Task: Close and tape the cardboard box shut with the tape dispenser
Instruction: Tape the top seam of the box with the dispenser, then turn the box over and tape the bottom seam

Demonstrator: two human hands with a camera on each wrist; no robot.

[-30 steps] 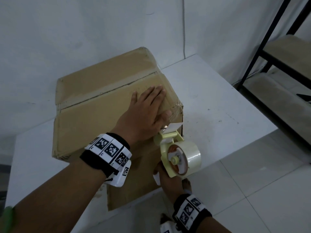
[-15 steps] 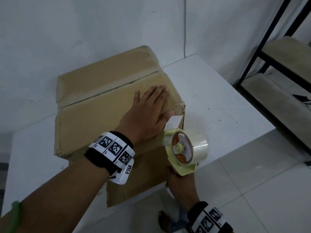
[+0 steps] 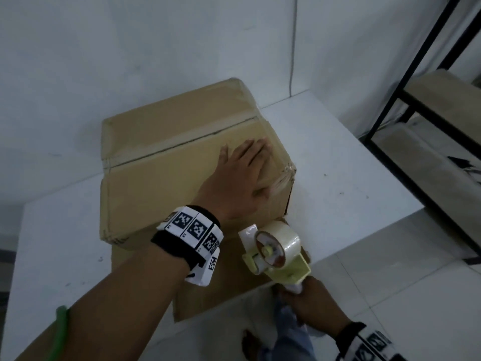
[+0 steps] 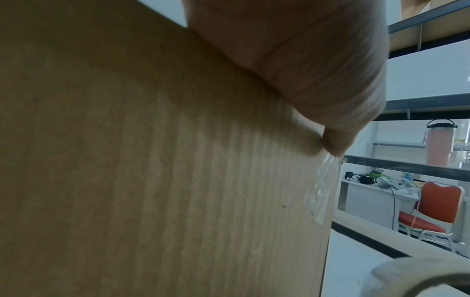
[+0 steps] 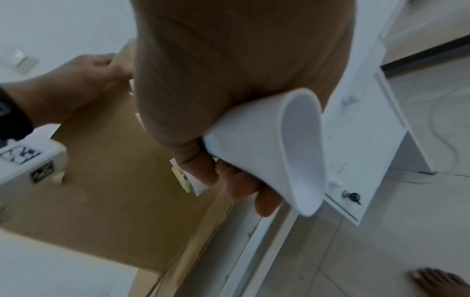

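So the cardboard box point(image 3: 182, 162) is sitting on the white table point(image 3: 346, 183) pushed up near the wall, flaps folded down, with a flat sheet of cardboard point(image 3: 234, 290) under it sticking out over the table's front edge. The left hand point(image 3: 239, 178) is laid flat on the top near the right front corner, fingers straight, thumb right at the edge where a crinkly bit of clear tape point(image 3: 283, 175) wraps over the corner; the left wrist view shows that tape end lying down the box side just under the thumb. The right hand point(image 3: 309, 300) is curled around the white handle of the tape dispenser point(image 3: 276, 251), which is down low in front of the box, off the cardboard as far as I can tell, roll facing up. Looks to me like one strip is done and cut, and the hand on top is smoothing it down. The long seam across the top still shows a dark gap along part of it, hard to say if it's fully taped. Next move, I'd guess, is bringing the dispenser back up to an edge, sticking the tape end down and pulling it straight along while the left hand keeps the flaps from popping.
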